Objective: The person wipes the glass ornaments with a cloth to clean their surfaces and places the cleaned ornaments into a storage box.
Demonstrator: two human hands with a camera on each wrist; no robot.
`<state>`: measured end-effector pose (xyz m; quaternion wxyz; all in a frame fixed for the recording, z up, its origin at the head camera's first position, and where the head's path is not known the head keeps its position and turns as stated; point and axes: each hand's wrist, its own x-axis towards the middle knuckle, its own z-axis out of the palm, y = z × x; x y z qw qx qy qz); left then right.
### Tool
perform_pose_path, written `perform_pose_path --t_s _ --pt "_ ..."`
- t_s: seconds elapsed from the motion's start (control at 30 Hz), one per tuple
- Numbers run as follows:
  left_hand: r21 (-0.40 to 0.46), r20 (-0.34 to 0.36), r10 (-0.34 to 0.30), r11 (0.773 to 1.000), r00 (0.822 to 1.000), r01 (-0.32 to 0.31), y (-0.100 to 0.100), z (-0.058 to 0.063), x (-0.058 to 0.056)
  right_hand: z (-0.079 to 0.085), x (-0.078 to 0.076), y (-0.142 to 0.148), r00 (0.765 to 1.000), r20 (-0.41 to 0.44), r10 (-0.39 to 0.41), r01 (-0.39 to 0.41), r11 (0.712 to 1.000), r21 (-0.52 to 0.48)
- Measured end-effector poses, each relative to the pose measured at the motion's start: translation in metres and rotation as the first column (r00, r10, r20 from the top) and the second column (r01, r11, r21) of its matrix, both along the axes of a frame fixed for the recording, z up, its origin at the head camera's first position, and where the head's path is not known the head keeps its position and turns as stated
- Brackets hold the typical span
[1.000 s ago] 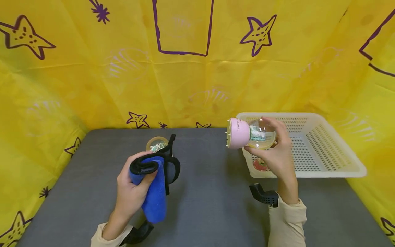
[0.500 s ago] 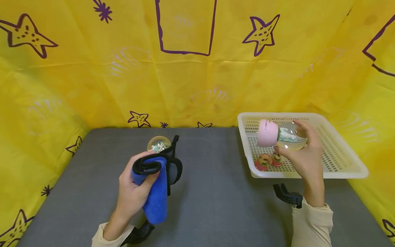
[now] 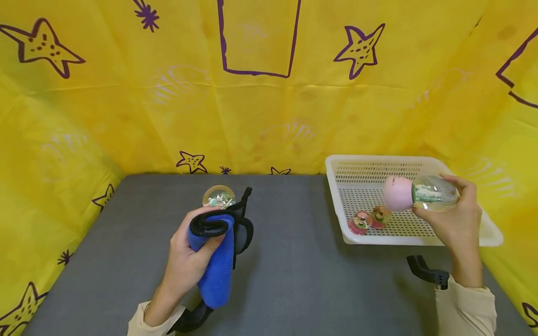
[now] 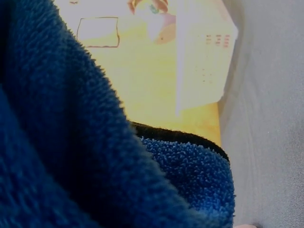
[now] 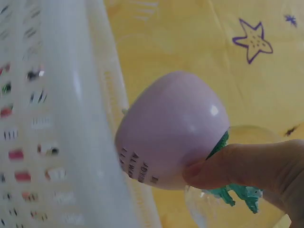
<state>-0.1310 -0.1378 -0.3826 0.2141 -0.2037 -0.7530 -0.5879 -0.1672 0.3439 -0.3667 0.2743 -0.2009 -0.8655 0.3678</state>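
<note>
My right hand (image 3: 456, 219) grips a snow globe by its clear dome, thumb and fingers around the glass. The snow globe (image 3: 420, 193) lies on its side in the air over the basket, its pink base (image 5: 173, 128) pointing left and green figures inside the dome. In my left hand (image 3: 189, 254) is a folded blue cloth (image 3: 216, 280) with black edging, squeezed between thumb and fingers; its fuzzy surface fills much of the left wrist view. Just beyond that hand, a second clear globe (image 3: 219, 196) with a yellowish rim and green-white bits inside is partly hidden by the cloth.
A white perforated plastic basket (image 3: 336, 200) stands on the grey table (image 3: 294, 261) at the right. Small red and green figurines (image 3: 359, 223) lie in its front left corner. Yellow patterned fabric (image 3: 252, 107) hangs behind and at both sides.
My right hand has carried the snow globe rightward, from the basket's left edge to over its right half, uncovering the figurines. The left hand keeps its hold on the cloth, nearly still.
</note>
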Motion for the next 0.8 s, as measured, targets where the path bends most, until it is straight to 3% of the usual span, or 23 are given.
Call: perform_pose_path --t_s 0.2,0.33,0.53,0.8 --pt "-0.001 0.002 0.0 1.0 1.0 0.0 -0.001 0.001 0.0 -0.007 -0.001 0.014 0.997 0.058 -0.045 0.044 0.999 0.024" --pt "-0.016 0.021 0.008 1.0 1.0 -0.008 0.0 0.003 0.001 -0.011 0.0 0.023 0.993 0.114 -0.028 0.018 0.996 0.09" --pt "-0.005 0.017 0.003 1.0 1.0 -0.003 0.0 0.002 0.0 -0.02 -0.003 0.033 0.979 0.171 0.112 -0.149 0.963 0.226" --pt "-0.026 0.009 0.004 1.0 1.0 -0.004 0.002 -0.002 -0.001 -0.032 -0.012 0.042 0.938 0.224 0.263 -0.33 0.876 0.353"
